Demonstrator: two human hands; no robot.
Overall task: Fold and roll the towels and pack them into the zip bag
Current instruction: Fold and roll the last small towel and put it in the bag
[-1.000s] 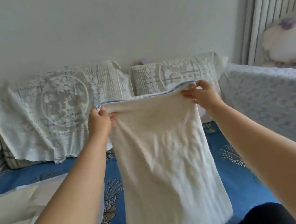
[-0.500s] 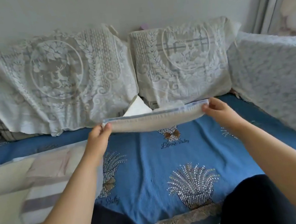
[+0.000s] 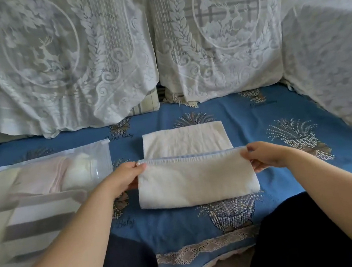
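Pinching the blue-trimmed edge of the cream towel (image 3: 196, 177) at its two corners, our left hand (image 3: 123, 177) and right hand (image 3: 267, 155) keep the fold square, we judge. The towel lies on the blue bedspread (image 3: 279, 106) at centre. At nine o'clock sits the zip bag (image 3: 68, 170), rolled towels inside, near for packing.

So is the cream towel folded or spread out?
Partly folded: cream towel has its near part doubled over; both hands pinch the fold's corners.
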